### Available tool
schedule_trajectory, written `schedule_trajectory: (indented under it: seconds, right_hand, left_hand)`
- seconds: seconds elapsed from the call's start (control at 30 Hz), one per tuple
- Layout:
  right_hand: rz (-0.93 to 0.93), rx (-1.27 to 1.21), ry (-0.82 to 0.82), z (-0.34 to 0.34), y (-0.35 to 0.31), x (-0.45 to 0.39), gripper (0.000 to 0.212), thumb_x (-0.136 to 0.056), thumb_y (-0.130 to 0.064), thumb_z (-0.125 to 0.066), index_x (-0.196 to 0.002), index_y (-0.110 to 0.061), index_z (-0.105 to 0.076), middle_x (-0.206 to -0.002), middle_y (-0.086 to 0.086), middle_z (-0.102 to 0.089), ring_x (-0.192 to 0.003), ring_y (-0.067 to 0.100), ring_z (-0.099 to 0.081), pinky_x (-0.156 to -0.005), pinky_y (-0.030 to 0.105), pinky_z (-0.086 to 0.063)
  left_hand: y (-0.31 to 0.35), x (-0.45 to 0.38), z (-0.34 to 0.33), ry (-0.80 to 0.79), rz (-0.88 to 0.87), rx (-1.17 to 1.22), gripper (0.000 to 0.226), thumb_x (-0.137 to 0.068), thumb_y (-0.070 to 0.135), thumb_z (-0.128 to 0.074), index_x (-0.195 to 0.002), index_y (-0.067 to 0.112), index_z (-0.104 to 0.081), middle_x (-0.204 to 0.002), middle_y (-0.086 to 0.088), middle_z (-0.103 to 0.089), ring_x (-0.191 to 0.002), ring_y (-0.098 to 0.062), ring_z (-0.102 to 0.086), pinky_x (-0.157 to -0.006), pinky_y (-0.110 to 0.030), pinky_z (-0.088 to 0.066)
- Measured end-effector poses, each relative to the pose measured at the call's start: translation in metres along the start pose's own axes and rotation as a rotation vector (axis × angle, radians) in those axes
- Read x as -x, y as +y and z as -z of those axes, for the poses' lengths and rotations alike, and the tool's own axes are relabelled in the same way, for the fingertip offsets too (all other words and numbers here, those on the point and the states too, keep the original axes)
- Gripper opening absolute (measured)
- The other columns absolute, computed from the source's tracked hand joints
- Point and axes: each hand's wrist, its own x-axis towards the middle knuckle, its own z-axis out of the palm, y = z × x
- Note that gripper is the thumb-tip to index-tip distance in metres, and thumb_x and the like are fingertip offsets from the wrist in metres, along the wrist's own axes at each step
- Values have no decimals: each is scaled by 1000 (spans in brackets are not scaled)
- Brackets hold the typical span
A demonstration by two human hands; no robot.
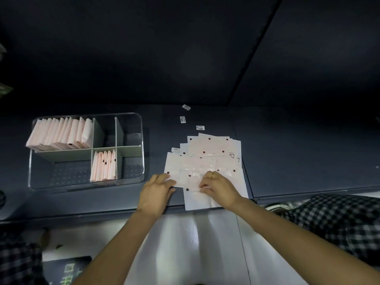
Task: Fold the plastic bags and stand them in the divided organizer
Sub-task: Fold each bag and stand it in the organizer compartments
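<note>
A fanned pile of flat pale plastic bags [213, 147] with dark dots lies on the dark table, right of centre. The top bag [191, 173] is partly folded along its near edge. My left hand [157, 191] pinches the bag's left end. My right hand [219, 187], with a ring on one finger, pinches the fold near its middle. The clear divided organizer [141, 140] stands to the left. Several folded bags [61, 132] stand in its back-left compartment and several more folded bags [104, 166] in a front middle compartment.
Three small barcode stickers [183, 119] lie on the table behind the pile. The table's near edge [102, 212] runs just under my wrists. A checked sleeve [339, 219] is at the right. The organizer's right-hand compartments [128, 132] hold nothing.
</note>
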Motion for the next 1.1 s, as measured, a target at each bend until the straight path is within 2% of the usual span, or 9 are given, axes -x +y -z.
schedule_trajectory:
  seconds: [0.13,0.27,0.37,0.47,0.6,0.7,0.87,0.97,1.1]
  right_hand:
    - [12,103,-57,3,1,-1,15,-89,-17,-60,-96,-7,-68,-102,5,-61,-98,20,-54,-84,24,-44]
    - [81,292,12,6,-8,1,15,-62,-17,-82,-61,-15,-67,-65,-3,-60,-60,13,-59,-48,17,-47]
    - [33,38,-2,6,-3,-1,4,-84,-10,-63,-84,-6,-64,-84,5,-62,-80,22,-59,-68,24,-48]
    - [-38,-210,-114,13,9,2,15,-96,-13,-47,-106,-9,-57,-108,5,-61,-101,21,-55,-88,29,-45]
    - [-133,-462,-296,24,22,6,13,-99,-23,-43,-91,-32,-47,-120,-14,-61,-112,5,-54,-96,22,-42]
    - [-189,-551,-316,26,28,7,15,-88,-33,-62,-86,-38,-47,-116,-16,-60,-112,2,-54,-95,21,-42]
    - [-350,-658,-93,14,32,-5,13,-84,-15,-69,-85,-22,-59,-85,-1,-62,-79,16,-54,-68,24,-40]
    - [-506,-742,14,6,27,-16,21,-87,-19,-67,-78,-3,-57,-66,8,-47,-63,17,-40,-57,28,-27]
    - [-683,-681,139,0,18,-28,36,-83,-27,-70,-65,-14,-43,-60,-2,-41,-58,13,-37,-54,27,-28]
  left_hand:
    - [-5,-9,8,32,-30,-7,20,-94,28,-54,-108,20,-66,-122,10,-57,-114,-14,-48,-79,-27,-45]
    - [-5,-11,16,82,-145,-42,15,-73,18,-81,-81,12,-70,-92,2,-68,-84,-23,-63,-62,-26,-50]
    - [-10,-9,13,89,-163,66,32,-72,20,-81,-101,10,-71,-106,-4,-67,-99,-26,-61,-82,-36,-52]
    - [-15,-9,12,69,-128,155,44,-79,18,-74,-121,12,-63,-123,-4,-62,-115,-26,-52,-98,-37,-43]
    - [-10,-11,15,77,-64,243,26,-83,5,-66,-107,13,-71,-110,1,-68,-104,-24,-56,-87,-29,-44]
    - [-5,-9,12,60,52,378,14,-87,9,-65,-98,9,-73,-102,-3,-69,-97,-26,-58,-83,-31,-45]
    - [-2,-3,2,33,273,446,19,-90,17,-62,-101,4,-71,-101,-6,-58,-99,-22,-44,-76,-14,-26]
    - [0,0,2,7,353,455,20,-93,19,-58,-95,3,-69,-94,-4,-51,-101,-25,-44,-74,-20,-28]
    - [4,2,3,10,404,408,19,-92,16,-57,-86,-1,-62,-95,-15,-56,-100,-30,-48,-77,-28,-35]
